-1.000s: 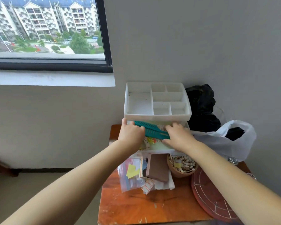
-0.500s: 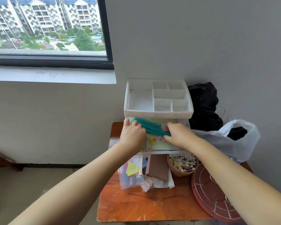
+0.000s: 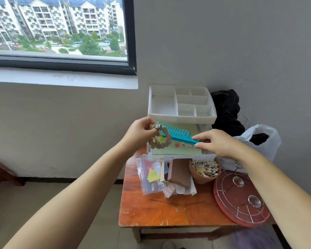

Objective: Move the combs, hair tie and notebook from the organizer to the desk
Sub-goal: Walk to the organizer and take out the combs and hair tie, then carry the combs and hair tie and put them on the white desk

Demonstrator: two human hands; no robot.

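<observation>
A white organizer [image 3: 181, 117] with a divided top tray stands at the back of the small wooden desk [image 3: 169, 211]. Its drawer is pulled out and holds a pale green notebook [image 3: 180, 150] with cartoon stickers. My left hand [image 3: 139, 133] pinches a beige scrunchie hair tie [image 3: 159, 143] and holds it up over the drawer's left end. My right hand [image 3: 216, 142] grips the handle of a teal comb [image 3: 178, 133], lifted above the notebook with its teeth pointing up and away. A second comb is not in sight.
In front of the drawer lie a zip bag of small items [image 3: 152, 177], a brown box [image 3: 180, 172] and a clay pot of cotton swabs [image 3: 205, 169]. A red round wire-covered disc [image 3: 241, 198] sits at the right. Black and white plastic bags [image 3: 258, 141] fill the back corner.
Both hands have lifted out of the drawer. My left hand now holds the hair tie up, and my right hand has raised the teal comb by its handle.
</observation>
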